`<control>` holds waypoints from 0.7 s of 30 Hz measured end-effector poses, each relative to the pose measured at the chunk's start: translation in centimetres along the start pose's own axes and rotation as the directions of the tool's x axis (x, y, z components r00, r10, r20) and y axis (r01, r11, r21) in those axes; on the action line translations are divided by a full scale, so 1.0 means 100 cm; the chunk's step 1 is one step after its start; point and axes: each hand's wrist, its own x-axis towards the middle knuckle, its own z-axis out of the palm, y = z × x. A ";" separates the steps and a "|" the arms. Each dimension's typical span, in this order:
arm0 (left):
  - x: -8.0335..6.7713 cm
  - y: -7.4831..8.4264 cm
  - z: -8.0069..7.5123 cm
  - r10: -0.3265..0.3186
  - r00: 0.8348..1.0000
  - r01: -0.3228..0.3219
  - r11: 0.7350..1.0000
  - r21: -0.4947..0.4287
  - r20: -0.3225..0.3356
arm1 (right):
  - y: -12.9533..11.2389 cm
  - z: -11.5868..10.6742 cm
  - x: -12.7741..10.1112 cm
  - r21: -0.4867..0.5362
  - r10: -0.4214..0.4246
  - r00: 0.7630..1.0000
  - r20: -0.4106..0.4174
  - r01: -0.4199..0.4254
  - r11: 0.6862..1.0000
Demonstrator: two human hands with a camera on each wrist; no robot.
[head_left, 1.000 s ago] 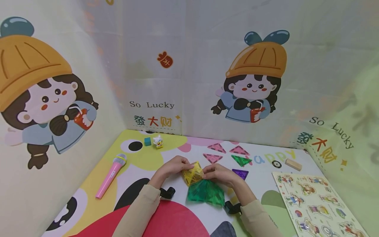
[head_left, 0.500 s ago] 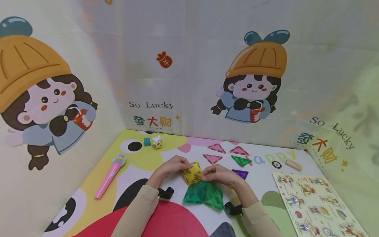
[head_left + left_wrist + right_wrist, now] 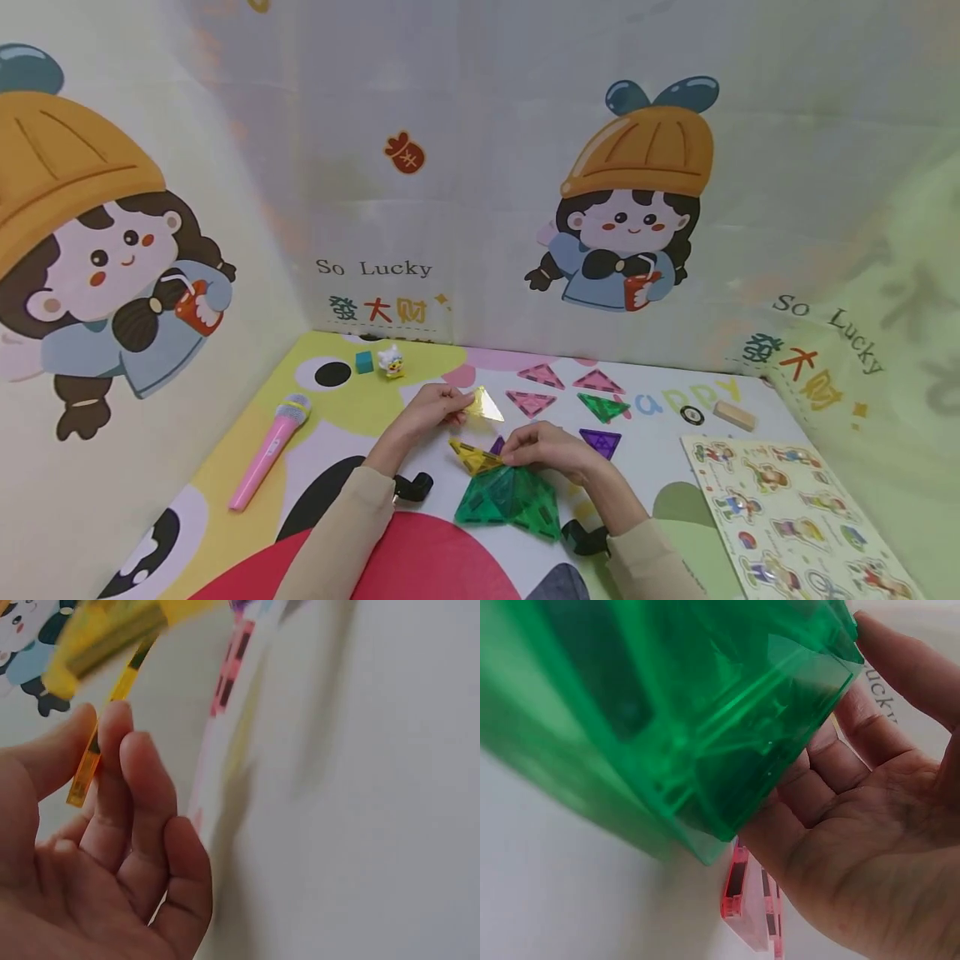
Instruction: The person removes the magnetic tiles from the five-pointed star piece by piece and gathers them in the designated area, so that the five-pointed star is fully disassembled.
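Observation:
My left hand (image 3: 433,408) pinches a yellow triangular magnetic tile (image 3: 486,407) at its edge, raised above the table. In the left wrist view that tile (image 3: 88,769) shows edge-on between thumb and fingertips. Close by, a second yellow tile (image 3: 475,457) leans out from the top of a standing structure of green magnetic tiles (image 3: 491,502). My right hand (image 3: 553,452) pinches the structure at its upper tip, where yellow and green meet. In the right wrist view the thumb lies at the corner of the green tiles (image 3: 727,742), with the fingers behind them.
Pink triangle tiles (image 3: 531,403), a loose green tile (image 3: 603,407) and a purple tile (image 3: 600,442) lie beyond the right hand. A toy microphone (image 3: 268,454) is at left, a small figurine (image 3: 391,362) behind. A sticker board (image 3: 795,517) and wooden block (image 3: 734,415) are at right.
The yellow piece held between both hands has come apart. My left hand has lifted one yellow tile up and away; the other stays against the green structure near my right hand.

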 end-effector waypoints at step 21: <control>0.066 0.006 -0.016 -0.104 0.979 0.107 0.994 0.006 -0.176 | -0.001 0.003 -0.007 -0.024 -0.020 0.999 -0.037 0.019 1.000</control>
